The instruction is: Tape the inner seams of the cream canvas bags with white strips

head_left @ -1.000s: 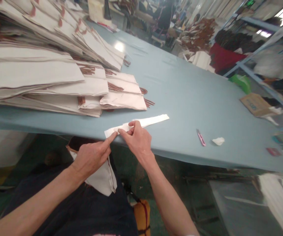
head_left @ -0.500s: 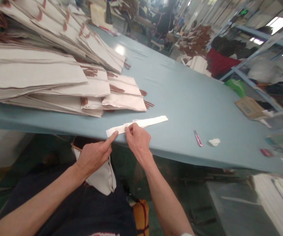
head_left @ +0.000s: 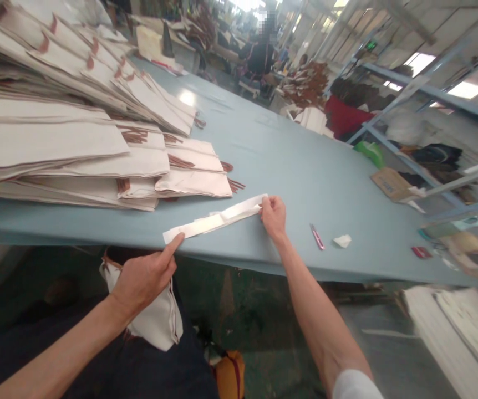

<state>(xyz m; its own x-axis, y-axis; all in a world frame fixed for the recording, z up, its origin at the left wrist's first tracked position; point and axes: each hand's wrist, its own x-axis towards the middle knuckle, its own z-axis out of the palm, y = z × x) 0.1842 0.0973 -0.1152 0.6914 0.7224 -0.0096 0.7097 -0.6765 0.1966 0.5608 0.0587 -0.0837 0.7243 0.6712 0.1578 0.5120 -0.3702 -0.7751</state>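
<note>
A long white strip [head_left: 206,224] lies at a slant along the near edge of the blue-covered table. My left hand [head_left: 147,275] presses its left end down with the index finger outstretched, the other fingers curled under. At the far right end, my right hand [head_left: 274,215] pinches the strip between thumb and fingers. The strip's upper layer looks raised and bent near the right hand. Whether it is paper or tape I cannot tell. Below the left hand, a pale cloth piece with brown edging [head_left: 156,324] hangs over my lap.
Stacks of pale cloth pieces [head_left: 56,138] with brown straps fill the table's left side. A pink-handled small cutter or snips [head_left: 317,237], a crumpled white scrap [head_left: 342,241] and a red item [head_left: 422,252] lie to the right. Blue shelving [head_left: 422,77] and a person [head_left: 259,55] are beyond.
My right hand has slid rightward from the middle of the strip to its right end. The left index finger stays on the left end. The view has shifted slightly.
</note>
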